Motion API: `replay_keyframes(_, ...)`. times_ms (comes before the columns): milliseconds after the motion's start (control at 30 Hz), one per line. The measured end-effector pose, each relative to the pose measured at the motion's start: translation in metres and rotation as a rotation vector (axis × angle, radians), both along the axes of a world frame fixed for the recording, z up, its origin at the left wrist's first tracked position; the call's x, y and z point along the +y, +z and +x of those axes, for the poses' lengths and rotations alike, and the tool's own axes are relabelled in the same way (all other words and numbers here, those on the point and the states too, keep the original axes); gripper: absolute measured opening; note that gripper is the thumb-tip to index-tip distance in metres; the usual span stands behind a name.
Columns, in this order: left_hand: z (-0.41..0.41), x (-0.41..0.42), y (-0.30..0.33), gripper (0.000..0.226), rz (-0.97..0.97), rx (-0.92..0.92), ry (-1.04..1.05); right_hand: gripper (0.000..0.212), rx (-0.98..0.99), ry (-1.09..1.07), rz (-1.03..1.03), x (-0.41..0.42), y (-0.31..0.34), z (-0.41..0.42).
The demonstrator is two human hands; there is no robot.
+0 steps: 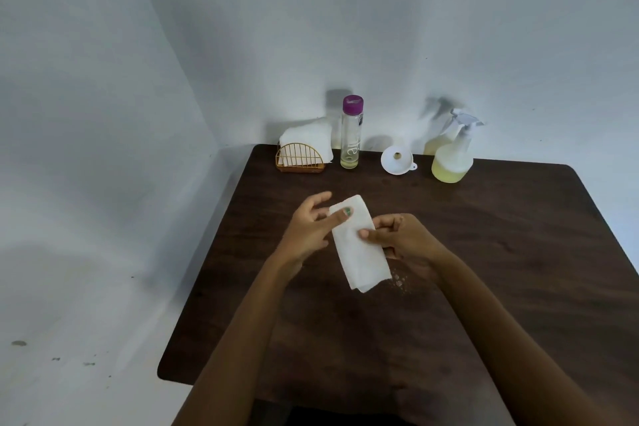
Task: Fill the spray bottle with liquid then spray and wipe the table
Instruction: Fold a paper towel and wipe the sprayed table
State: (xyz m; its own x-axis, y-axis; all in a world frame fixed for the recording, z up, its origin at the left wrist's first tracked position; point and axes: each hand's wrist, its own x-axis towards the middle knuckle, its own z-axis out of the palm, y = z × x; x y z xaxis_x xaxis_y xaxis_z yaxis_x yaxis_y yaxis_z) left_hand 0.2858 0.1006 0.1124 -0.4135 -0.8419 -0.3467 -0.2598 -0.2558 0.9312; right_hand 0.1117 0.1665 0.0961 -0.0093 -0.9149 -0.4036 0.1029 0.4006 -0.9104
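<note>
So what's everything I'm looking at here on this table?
table: one, dark brown, set in a white corner
napkin holder: one, gold wire, back left, holding white napkins
bottle: one, clear, purple cap, right of holder
funnel: one, white, lying between bottle and sprayer
sprayer: one, clear, yellowish liquid inside, back right
droplets: several, on table by napkin
napkin: one, white, folded, in both hands
left hand: pinches napkin's top
right hand: grips napkin's middle

A folded white paper towel [359, 242] hangs tilted between both hands above the dark table [484, 270], while the upright spray bottle [453, 156], partly filled with yellowish liquid, stands well beyond the right hand [401, 239].
</note>
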Motion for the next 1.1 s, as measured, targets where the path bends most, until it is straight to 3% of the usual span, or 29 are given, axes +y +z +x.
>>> replay_keyframes(100,0.003,0.012,-0.017,0.049,0.292,0.051,0.015,0.018,-0.124,-0.137,-0.002,0.002,-0.005,0.004)
replay_keyframes(167,0.002,0.018,-0.024,0.035,0.373,0.118,0.019,0.015,-0.142,-0.164,-0.005,0.002,-0.008,0.005)
replay_keyframes(467,0.000,0.013,-0.030,0.014,0.182,0.150,0.175,0.012,-0.008,-0.201,-0.092,0.002,-0.013,0.001)
replay_keyframes(667,-0.003,0.013,-0.029,0.020,0.239,0.161,0.191,0.025,0.186,-0.164,-0.231,-0.002,-0.018,0.002)
replay_keyframes(833,-0.006,0.012,-0.030,0.022,0.441,0.243,0.268,0.031,0.330,-0.194,-0.289,-0.005,-0.022,0.005)
replay_keyframes(900,-0.006,0.012,-0.036,0.025,0.426,0.189,0.248,0.031,0.348,-0.193,-0.306,-0.006,-0.022,0.007)
replay_keyframes(1000,-0.006,0.013,-0.043,0.032,0.369,0.137,0.233,0.023,0.263,-0.217,-0.277,-0.005,-0.022,0.011)
replay_keyframes(1100,-0.007,0.013,-0.047,0.026,0.370,0.163,0.262,0.020,-0.085,-0.315,-0.104,-0.004,-0.021,0.014)
